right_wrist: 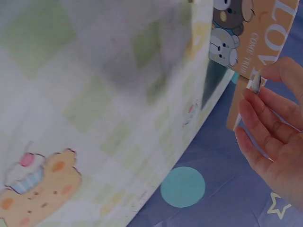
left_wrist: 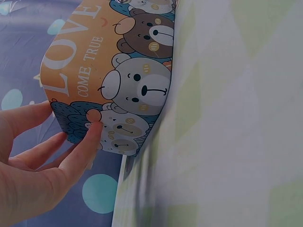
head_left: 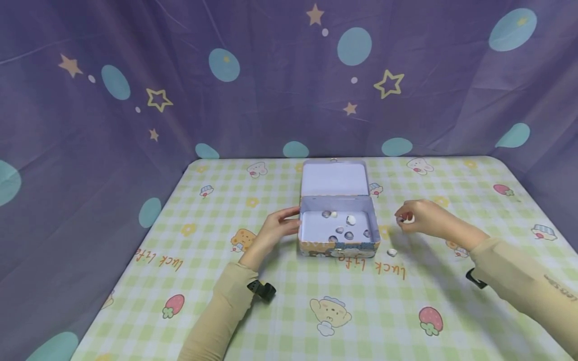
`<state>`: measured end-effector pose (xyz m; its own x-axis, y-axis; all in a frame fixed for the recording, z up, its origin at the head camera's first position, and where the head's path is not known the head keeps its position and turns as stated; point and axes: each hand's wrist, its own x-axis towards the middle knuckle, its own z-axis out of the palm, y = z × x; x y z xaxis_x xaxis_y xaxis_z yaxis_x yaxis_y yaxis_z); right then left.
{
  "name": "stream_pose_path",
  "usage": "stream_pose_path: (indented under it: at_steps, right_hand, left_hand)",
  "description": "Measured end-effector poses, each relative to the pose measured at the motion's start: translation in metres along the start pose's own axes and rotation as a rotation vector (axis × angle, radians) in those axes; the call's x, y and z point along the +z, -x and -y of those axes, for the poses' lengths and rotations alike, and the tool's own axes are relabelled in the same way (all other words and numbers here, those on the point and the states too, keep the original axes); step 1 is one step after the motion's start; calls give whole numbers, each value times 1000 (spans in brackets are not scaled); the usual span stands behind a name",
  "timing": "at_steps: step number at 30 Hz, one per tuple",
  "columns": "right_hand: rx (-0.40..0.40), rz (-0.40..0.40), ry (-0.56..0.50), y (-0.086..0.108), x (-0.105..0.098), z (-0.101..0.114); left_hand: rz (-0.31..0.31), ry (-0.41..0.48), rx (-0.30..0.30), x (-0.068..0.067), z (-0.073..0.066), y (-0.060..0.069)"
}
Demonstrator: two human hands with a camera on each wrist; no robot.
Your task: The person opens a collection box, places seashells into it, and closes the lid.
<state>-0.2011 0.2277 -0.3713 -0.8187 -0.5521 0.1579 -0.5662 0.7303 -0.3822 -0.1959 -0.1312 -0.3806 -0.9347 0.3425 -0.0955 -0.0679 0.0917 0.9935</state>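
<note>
A tin box (head_left: 338,250) with printed bears stands with its lid (head_left: 335,179) swung back. Several small seashells (head_left: 350,220) lie scattered on its floor. My left hand (head_left: 275,228) touches the box's left side; in the left wrist view its fairly straight fingers (left_wrist: 78,153) rest at a corner of the tin. To the right of the box, my right hand (head_left: 424,219) is raised over the table and pinches a small seashell (right_wrist: 257,82) between thumb and fingertips. One more whitish seashell (head_left: 392,252) lies on the cloth near the box's front right corner.
A green-and-white checked tablecloth (head_left: 271,321) with cartoon prints covers the table. Purple curtains (head_left: 280,100) with stars and blue ovals hang behind and at the sides. A dark wrist device (head_left: 262,290) is on the left wrist.
</note>
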Motion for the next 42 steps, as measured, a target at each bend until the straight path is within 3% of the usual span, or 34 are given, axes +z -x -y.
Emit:
stream_pose_path:
  at_steps: [12,23,42]
  right_hand:
    - [-69,-39,45,-25,-12,13]
    - [-161,-31,1,-54,-12,32]
    - [-205,90,28,-92,5,66]
  left_hand:
    - [1,-5,7,-1,-1,1]
    - [3,-9,10,-2,-2,1]
    - [12,6,13,-1,-1,1]
